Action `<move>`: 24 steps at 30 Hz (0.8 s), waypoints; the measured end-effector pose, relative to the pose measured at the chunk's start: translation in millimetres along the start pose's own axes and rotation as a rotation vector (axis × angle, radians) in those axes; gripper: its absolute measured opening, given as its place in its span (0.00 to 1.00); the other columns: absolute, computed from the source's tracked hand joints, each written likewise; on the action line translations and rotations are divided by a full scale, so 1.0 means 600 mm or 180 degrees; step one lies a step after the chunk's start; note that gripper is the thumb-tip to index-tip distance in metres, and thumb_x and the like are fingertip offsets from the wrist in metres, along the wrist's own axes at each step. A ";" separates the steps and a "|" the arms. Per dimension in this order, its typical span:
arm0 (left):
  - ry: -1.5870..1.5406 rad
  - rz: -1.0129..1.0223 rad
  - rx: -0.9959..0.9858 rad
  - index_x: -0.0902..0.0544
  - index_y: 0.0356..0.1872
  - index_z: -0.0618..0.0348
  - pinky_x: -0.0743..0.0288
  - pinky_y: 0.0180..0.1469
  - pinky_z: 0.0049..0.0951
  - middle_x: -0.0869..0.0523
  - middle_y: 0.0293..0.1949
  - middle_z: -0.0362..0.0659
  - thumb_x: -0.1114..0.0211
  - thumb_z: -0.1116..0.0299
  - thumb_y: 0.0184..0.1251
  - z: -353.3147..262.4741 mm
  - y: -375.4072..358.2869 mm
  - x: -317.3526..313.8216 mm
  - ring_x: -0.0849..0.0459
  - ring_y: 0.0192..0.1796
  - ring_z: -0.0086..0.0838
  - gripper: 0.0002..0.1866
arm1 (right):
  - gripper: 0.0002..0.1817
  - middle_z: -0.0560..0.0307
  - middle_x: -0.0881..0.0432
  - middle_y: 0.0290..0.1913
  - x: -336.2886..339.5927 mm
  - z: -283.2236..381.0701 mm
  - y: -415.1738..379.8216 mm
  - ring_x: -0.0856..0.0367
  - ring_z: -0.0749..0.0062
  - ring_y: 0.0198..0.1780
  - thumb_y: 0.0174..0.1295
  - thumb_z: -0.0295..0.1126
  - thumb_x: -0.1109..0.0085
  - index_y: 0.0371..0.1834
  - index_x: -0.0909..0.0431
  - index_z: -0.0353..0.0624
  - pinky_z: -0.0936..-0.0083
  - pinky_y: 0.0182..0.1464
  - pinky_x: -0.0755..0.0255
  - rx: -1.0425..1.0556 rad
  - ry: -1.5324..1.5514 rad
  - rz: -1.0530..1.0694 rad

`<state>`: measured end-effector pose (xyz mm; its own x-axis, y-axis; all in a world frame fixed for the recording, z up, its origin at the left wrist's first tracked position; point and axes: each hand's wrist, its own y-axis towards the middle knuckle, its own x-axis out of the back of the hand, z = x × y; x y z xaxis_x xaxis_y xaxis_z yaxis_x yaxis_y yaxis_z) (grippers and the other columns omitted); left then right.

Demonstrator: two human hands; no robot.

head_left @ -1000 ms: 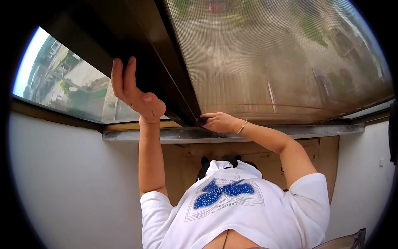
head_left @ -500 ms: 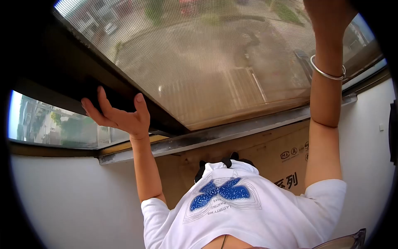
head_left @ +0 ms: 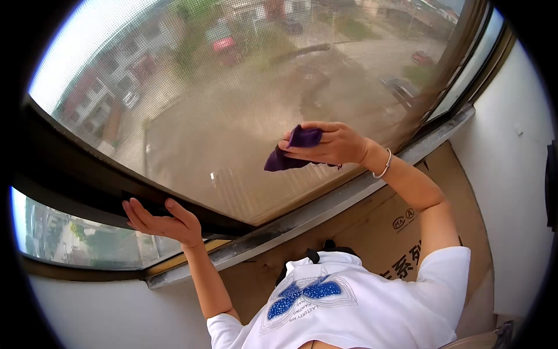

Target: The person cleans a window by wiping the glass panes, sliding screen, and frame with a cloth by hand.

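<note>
Left arm angles up and leftward in view, forearm (head_left: 210, 285) near straight from elbow to wrist (head_left: 192, 241). Left hand (head_left: 165, 224) cocked back at the wrist, fingers together and pointing up-left, thumb raised apart from them; palm unclenched. Right elbow (head_left: 437, 205) bent sharply, forearm slanting up and inward. Right hand (head_left: 340, 142) higher than the left, fingers pointing left, parted, in a loose gripping pose. Hands well apart.
</note>
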<state>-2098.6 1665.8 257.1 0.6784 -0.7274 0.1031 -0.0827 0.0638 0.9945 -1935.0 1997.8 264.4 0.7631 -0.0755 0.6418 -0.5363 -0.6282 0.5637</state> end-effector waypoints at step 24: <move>0.0449 -0.0009 0.0390 0.49 0.75 0.73 0.46 0.72 0.47 0.46 0.75 0.61 0.62 0.56 0.81 -0.047 -0.012 -0.033 0.45 0.75 0.51 0.33 | 0.24 0.82 0.34 0.72 0.091 -0.113 -0.192 0.27 0.83 0.66 0.67 0.32 0.49 0.66 0.28 0.68 0.73 0.78 0.44 -0.0268 -0.1076 0.0267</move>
<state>-2091.0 1698.8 248.6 0.7738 -0.6238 0.1101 -0.1630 -0.0281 0.9862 -1856.0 2118.7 269.5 0.7838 -0.3850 0.4873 -0.6192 -0.5441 0.5662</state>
